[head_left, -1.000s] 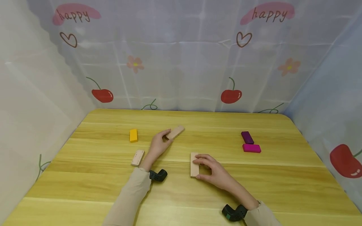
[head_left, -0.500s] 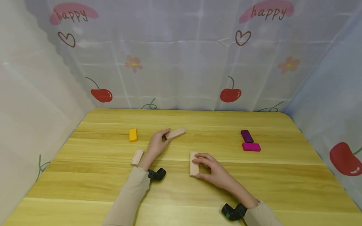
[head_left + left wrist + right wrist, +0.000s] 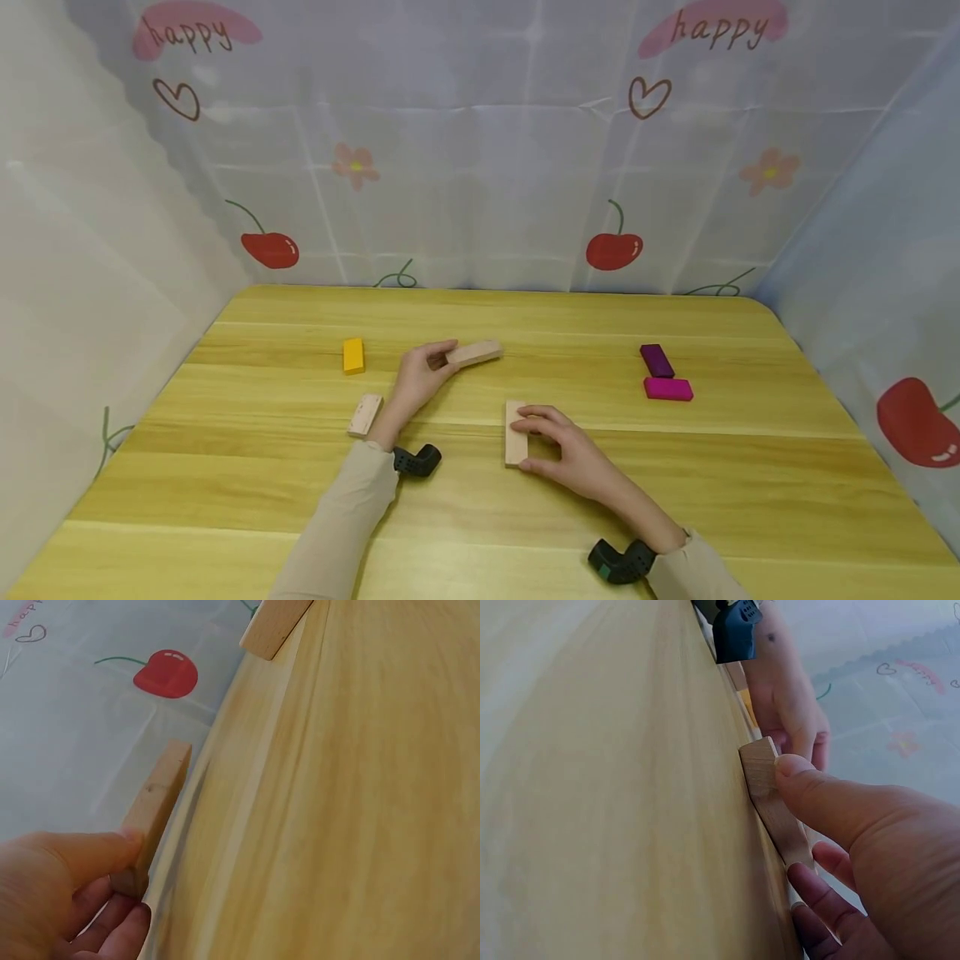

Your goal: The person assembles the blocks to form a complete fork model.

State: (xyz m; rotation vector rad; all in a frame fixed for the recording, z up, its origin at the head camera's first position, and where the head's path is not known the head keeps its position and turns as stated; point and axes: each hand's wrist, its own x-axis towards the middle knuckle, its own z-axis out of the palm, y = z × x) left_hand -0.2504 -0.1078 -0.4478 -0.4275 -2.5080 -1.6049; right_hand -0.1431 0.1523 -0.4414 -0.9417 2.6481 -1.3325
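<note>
My left hand point(image 3: 422, 377) pinches one end of a plain wooden block point(image 3: 477, 352) between thumb and fingers. In the left wrist view this block point(image 3: 159, 796) points away from the hand, close over the tabletop. Nearer the front, my right hand point(image 3: 567, 450) grips a second plain wooden block point(image 3: 514, 433) by its ends, the block lying lengthwise away from me. The right wrist view shows the thumb on the near end of that block point(image 3: 772, 799) and fingertips toward its far end. Beside the left wrist lies a third wooden block point(image 3: 366, 415) with small marks on it.
A yellow block point(image 3: 353, 356) lies left of the left hand. At the right, a purple block point(image 3: 657, 361) and a magenta block point(image 3: 668, 389) lie close together. A printed curtain point(image 3: 465, 183) closes off the back of the wooden table point(image 3: 750, 500).
The left hand has turned its block from slanting away to lying more crosswise, its free end moving slightly right. The right hand and its block keep their place.
</note>
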